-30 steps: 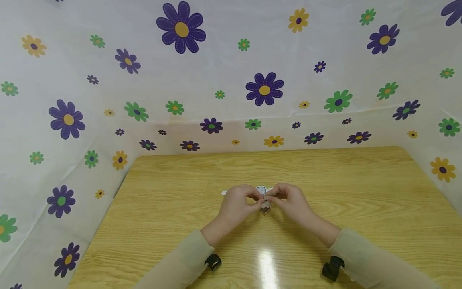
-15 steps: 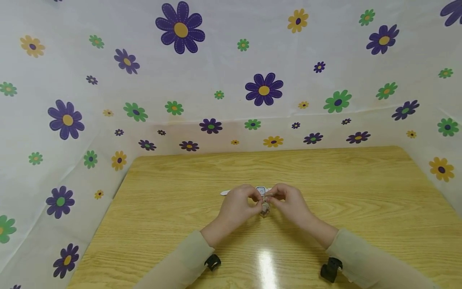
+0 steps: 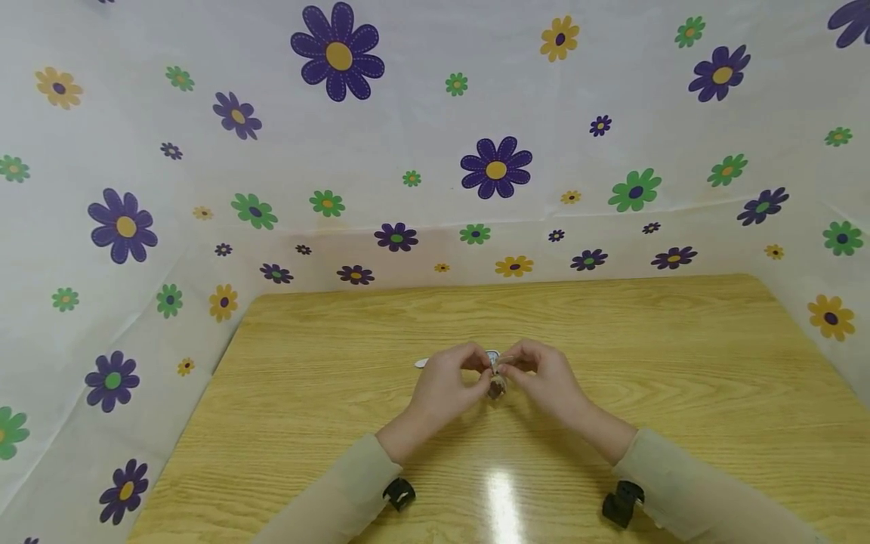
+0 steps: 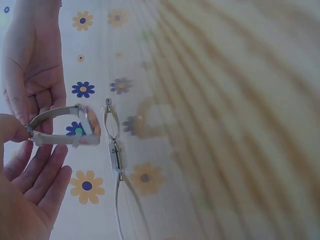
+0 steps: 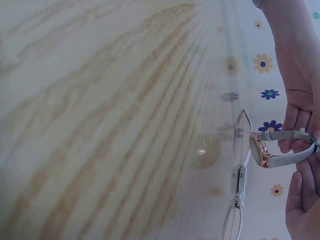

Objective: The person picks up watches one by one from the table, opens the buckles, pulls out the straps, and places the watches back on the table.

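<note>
My left hand (image 3: 448, 381) and right hand (image 3: 545, 378) meet near the middle of the table, pinching the strap of a wristwatch between them. This wristwatch (image 5: 260, 150) has a rose-gold case and a pale strap. The strap forms a loop, its two ends brought together at the buckle (image 4: 29, 131) by the fingertips, and the case hangs away from the hands. Just beyond the hands, a second watch (image 3: 492, 353) with a squarish dial and white strap lies on the table, partly hidden by the fingers. Its case (image 4: 116, 156) shows edge-on in the left wrist view.
The wood-grain table (image 3: 326, 332) reaches back to a white flower-print cloth (image 3: 408, 113), which hangs along the back and both sides. Black wrist straps (image 3: 399, 495) sit on the sleeves. A bright light reflection lies near the table's front.
The hands have risen slightly and cover more of the white-strapped watch. The held watch's case has turned and shifted a little. Both hands keep their pinch on its strap.
</note>
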`<action>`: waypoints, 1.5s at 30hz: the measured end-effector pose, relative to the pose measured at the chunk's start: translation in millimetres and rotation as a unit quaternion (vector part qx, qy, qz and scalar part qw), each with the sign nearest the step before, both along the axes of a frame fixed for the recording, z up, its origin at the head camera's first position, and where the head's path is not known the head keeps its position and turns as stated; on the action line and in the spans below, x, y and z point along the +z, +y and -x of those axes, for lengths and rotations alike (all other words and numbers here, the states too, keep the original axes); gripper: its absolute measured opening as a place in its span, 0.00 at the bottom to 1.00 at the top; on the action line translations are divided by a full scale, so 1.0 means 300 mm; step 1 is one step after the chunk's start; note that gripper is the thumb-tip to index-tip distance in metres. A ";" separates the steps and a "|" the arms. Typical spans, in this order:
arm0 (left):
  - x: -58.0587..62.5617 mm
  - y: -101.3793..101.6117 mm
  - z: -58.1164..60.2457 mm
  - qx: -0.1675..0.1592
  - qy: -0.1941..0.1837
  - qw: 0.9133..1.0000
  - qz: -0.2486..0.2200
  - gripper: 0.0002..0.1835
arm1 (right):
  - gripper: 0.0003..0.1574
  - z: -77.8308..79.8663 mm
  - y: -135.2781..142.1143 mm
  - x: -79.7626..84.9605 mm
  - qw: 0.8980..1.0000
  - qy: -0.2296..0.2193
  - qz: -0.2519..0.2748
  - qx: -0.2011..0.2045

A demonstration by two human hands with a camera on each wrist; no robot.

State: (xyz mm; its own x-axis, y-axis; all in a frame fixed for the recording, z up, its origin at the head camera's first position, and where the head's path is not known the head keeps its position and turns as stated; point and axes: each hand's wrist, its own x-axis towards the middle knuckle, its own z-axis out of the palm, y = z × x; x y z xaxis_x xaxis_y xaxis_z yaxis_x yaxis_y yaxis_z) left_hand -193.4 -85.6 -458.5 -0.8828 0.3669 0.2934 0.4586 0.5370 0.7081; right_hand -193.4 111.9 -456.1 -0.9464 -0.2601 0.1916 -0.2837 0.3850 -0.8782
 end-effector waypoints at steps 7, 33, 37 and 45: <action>-0.003 -0.007 0.006 -0.013 -0.047 0.997 -0.056 0.02 | 0.04 -0.004 0.001 0.004 1.000 -0.004 0.013 0.005; 0.004 0.002 0.002 -0.029 -0.097 0.991 -0.092 0.04 | 0.04 0.000 0.013 -0.011 0.996 -0.027 0.066 0.052; 0.001 0.000 0.006 -0.036 -0.097 0.990 -0.100 0.04 | 0.07 0.004 0.023 -0.013 0.994 -0.046 0.071 0.066; -0.004 -0.004 0.008 -0.034 -0.094 0.989 -0.111 0.04 | 0.09 0.010 0.038 -0.004 0.989 -0.092 0.095 0.072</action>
